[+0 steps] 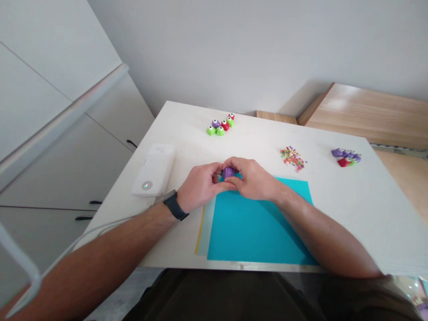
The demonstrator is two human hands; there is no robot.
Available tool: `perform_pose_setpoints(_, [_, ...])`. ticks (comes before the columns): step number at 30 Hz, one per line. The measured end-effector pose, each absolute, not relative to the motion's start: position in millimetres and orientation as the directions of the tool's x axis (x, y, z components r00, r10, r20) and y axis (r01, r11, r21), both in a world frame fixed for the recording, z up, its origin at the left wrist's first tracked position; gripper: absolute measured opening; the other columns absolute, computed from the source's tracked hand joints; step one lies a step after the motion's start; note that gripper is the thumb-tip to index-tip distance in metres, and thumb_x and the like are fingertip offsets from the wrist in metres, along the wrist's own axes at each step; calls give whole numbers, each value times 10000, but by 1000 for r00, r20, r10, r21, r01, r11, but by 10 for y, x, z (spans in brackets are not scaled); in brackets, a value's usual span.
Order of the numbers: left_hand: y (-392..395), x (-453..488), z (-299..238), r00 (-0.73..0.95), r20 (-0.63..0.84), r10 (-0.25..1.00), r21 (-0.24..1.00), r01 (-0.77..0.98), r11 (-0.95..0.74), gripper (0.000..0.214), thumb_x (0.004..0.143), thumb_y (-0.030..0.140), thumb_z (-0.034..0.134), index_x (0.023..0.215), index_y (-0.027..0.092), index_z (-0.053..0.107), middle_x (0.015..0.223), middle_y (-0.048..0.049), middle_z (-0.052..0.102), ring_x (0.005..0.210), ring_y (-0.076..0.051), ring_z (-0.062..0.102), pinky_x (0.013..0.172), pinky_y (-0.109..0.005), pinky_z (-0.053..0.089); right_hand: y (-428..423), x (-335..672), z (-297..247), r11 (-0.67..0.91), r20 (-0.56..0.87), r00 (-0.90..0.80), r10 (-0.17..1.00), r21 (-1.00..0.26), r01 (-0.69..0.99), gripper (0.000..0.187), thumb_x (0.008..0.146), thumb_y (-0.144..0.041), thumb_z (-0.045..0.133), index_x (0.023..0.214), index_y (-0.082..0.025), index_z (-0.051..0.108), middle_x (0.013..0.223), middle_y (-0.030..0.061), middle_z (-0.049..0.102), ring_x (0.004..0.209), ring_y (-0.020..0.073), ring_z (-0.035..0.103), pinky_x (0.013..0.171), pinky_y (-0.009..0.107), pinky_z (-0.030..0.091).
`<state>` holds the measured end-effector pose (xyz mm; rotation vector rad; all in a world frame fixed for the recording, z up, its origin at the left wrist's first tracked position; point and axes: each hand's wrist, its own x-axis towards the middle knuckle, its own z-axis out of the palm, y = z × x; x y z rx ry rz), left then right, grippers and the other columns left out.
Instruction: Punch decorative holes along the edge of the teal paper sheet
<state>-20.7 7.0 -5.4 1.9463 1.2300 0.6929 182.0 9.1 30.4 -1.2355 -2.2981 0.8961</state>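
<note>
Between my two hands is a small, shiny purple lump (228, 172), held over the far edge of a turquoise sheet (257, 227). My left hand (202, 183) is closed on its left side, fingertips and thumb pinching it. My right hand (250, 178) grips it from the right, with the thumb in front and the fingers curled behind. Fingers hide much of the lump, so its full shape is not visible. A dark watch (175, 205) is strapped round my left wrist.
Small eyed figures (220, 130) in green, red and purple stand at the back. Colourful tiny pieces (293, 159) lie scattered right of my hands. More purple and red figures (345, 156) sit farther right. A white device (155, 169) with cables lies at left.
</note>
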Motion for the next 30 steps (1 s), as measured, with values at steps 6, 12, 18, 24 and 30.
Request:
perform_pose_setpoints(6, [82, -212, -34, 404, 46, 914, 794, 540, -279, 537, 748, 646, 819, 1039, 201, 740, 667, 44, 628, 588, -133, 529, 574, -260, 350, 118, 1830, 266, 393, 33, -540, 841, -725, 566, 214, 889, -172, 623, 1096, -188, 674, 986, 29, 722, 885, 171, 641, 821, 305, 490])
perform_pose_setpoints(12, [65, -215, -32, 406, 24, 914, 787, 556, -267, 508, 742, 535, 853, 1123, 217, 743, 769, 29, 721, 622, -148, 596, 595, -261, 409, 145, 1863, 278, 372, 31, -532, 846, -750, 547, 222, 884, -214, 665, 1105, -191, 681, 990, 26, 726, 899, 177, 644, 846, 315, 500])
perform_pose_setpoints(18, [56, -223, -55, 408, 14, 913, 824, 512, -241, 272, 916, 404, 670, 1128, 254, 749, 944, 19, 798, 801, -179, 737, 722, -267, 517, 170, 1905, 296, 378, 33, -549, 835, -760, 529, 253, 878, -201, 668, 1130, -187, 687, 1029, 30, 733, 937, 181, 652, 887, 322, 498])
perform_pose_setpoints(24, [50, -222, -54, 411, 8, 912, 826, 511, -238, 260, 920, 394, 642, 1088, 223, 744, 940, -5, 799, 821, -198, 750, 721, -276, 537, 163, 1912, 316, 380, 26, -558, 829, -759, 529, 268, 882, -205, 664, 1149, -192, 688, 1048, 30, 739, 946, 178, 652, 902, 325, 499])
perform_pose_setpoints(30, [53, -225, -70, 415, 16, 910, 827, 506, -245, 265, 915, 384, 647, 1096, 220, 751, 954, -17, 802, 822, -206, 751, 727, -281, 551, 155, 1924, 336, 395, 17, -584, 812, -752, 528, 286, 900, -209, 648, 1183, -190, 684, 1082, 39, 737, 978, 181, 654, 921, 336, 501])
